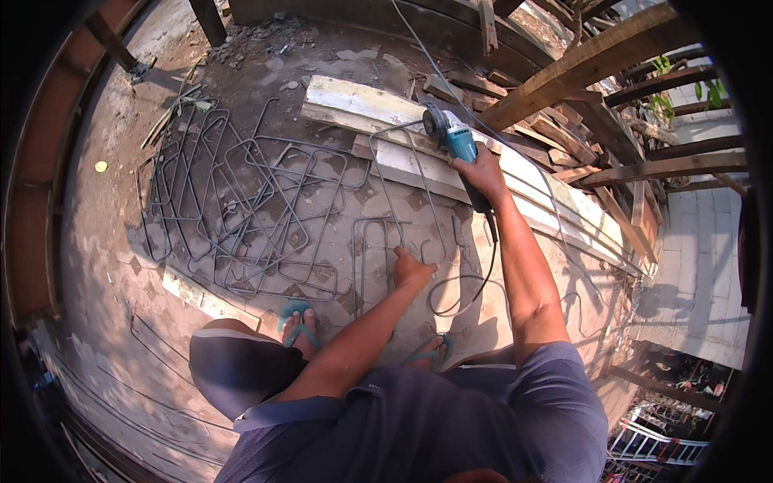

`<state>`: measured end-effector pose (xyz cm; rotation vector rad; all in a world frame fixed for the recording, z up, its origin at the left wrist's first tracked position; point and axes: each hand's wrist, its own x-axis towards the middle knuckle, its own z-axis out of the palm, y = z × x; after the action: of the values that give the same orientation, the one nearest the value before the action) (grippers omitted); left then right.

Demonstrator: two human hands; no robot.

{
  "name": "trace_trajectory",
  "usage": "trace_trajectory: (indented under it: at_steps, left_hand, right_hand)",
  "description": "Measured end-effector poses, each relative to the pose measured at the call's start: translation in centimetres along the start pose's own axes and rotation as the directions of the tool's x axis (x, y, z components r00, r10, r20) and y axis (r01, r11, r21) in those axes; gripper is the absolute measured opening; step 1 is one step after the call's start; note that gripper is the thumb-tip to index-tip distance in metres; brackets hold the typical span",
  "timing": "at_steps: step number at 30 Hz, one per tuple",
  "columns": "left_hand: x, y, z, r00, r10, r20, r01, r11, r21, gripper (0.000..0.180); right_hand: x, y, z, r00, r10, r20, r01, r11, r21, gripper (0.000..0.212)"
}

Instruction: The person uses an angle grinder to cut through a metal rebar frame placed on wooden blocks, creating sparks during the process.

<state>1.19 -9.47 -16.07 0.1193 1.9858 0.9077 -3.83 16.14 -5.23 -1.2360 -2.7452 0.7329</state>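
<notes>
Two-handed, apparently set to cut rod (397,128): closed right hand (481,173) round far grinder (461,145); half-curled left hand (413,270) nearer, couldn't tell on what; needed steadiness.

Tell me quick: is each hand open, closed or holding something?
Left hand: at the lower end of a bent metal rod; whether closed cannot be told.
Right hand: closed, holding a teal angle grinder.

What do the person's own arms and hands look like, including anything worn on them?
Both arms have short, dark blue-grey sleeves and are bare below them. The left hand and right hand are ungloved; no watch or band shows.
</notes>
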Motion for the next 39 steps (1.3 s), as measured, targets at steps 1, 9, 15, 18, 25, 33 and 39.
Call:
trace_trajectory:
  at_steps: [1,9,15,18,25,33,39]
  left_hand:
    - [0.0,0.0,0.0,1.000,0.001,-0.001,-0.001,1.000,-0.004,0.105]
    - [-0.5,0.9,-0.5,0.999,-0.039,0.030,0.039,0.999,-0.004,0.108]
    - [-0.5,0.7,-0.5,0.999,-0.042,0.033,0.042,0.999,-0.006,0.114]
    - [-0.5,0.5,-0.1,0.999,-0.037,0.023,0.037,0.999,-0.005,0.111]
    - [-0.3,0.6,-0.1,0.997,-0.064,0.032,0.064,0.998,-0.014,0.107]
    - [0.4,-0.1,0.7,0.998,-0.064,0.009,0.065,0.998,-0.012,0.104]
    - [0.5,0.0,0.6,0.998,-0.058,0.023,0.059,0.998,-0.018,0.101]
  right_hand:
    - [0.1,-0.1,0.0,1.000,-0.006,0.003,0.006,1.000,0.000,0.070]
    - [0.7,-0.7,0.1,1.000,-0.010,0.019,0.010,1.000,-0.026,0.071]
    - [0.9,-1.0,0.3,0.999,-0.016,0.028,0.017,0.998,-0.057,0.073]
    - [0.9,-1.2,0.3,0.999,-0.010,0.032,0.012,0.998,-0.057,0.074]
    - [0.9,-1.5,0.1,0.999,0.008,0.043,-0.005,0.998,-0.056,0.073]
    - [1.1,-1.8,0.0,0.997,0.030,0.073,-0.027,0.999,-0.040,0.073]
    - [1.5,-1.8,0.2,0.999,0.009,0.043,-0.006,0.997,-0.078,0.074]
